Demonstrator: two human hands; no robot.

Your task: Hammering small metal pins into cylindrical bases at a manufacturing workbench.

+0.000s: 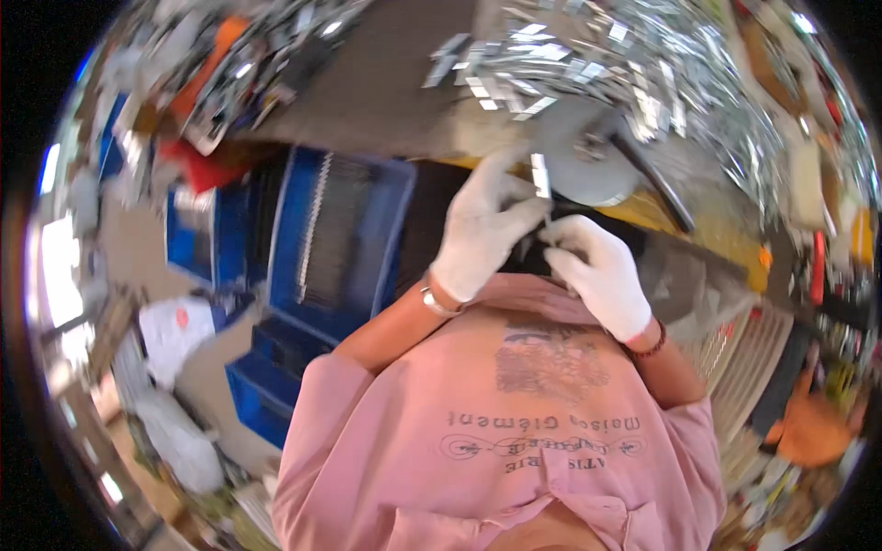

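Note:
My left hand (485, 225), in a white glove, is raised over the near edge of the workbench. Its thumb and fingers close on a narrow, shiny metal strip (540, 176) that stands nearly upright. At the strip's lower end is my right hand (599, 273), also gloved in white, with its fingertips pinched together. Whatever lies between those right fingertips is too small and blurred to make out. Just beyond the hands sits a round grey disc (593, 170). A dark bar-like handle (652, 182) slants across its right side.
Many loose shiny metal strips (570, 60) are heaped at the back of the bench. To my left, a blue crate (400, 216) holds a row of dark, thin pieces. More blue bins (253, 390) stand near it. A slatted plastic seat (749, 376) is at right.

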